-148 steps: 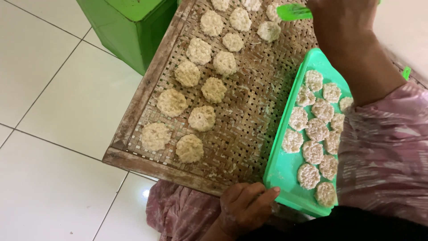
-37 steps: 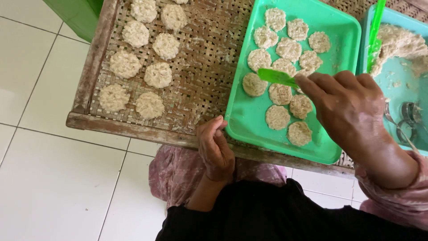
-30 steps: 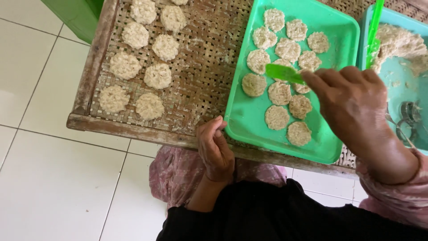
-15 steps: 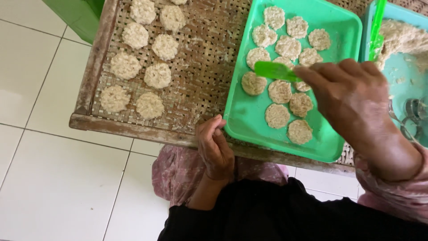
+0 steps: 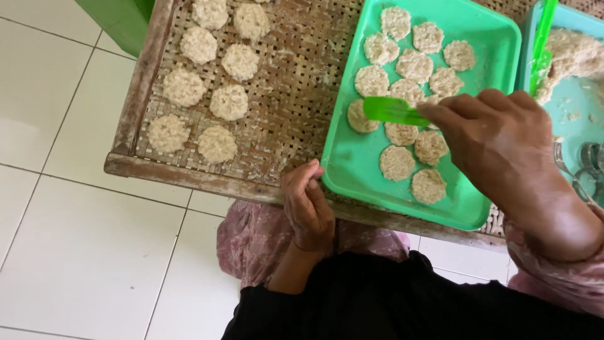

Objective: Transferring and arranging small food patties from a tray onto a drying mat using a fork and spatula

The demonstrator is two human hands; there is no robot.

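We note the right hand (image 5: 503, 141) grasping a flat green plastic spatula (image 5: 391, 110), blade pointing to nine o'clock over the pale round rice cake (image 5: 360, 117); the left hand (image 5: 308, 204) rests loosely curled, empty, at seven o'clock.

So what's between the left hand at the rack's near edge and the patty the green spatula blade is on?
In the head view, only bare floor of the green tray separates the left hand from the patty under the green spatula.
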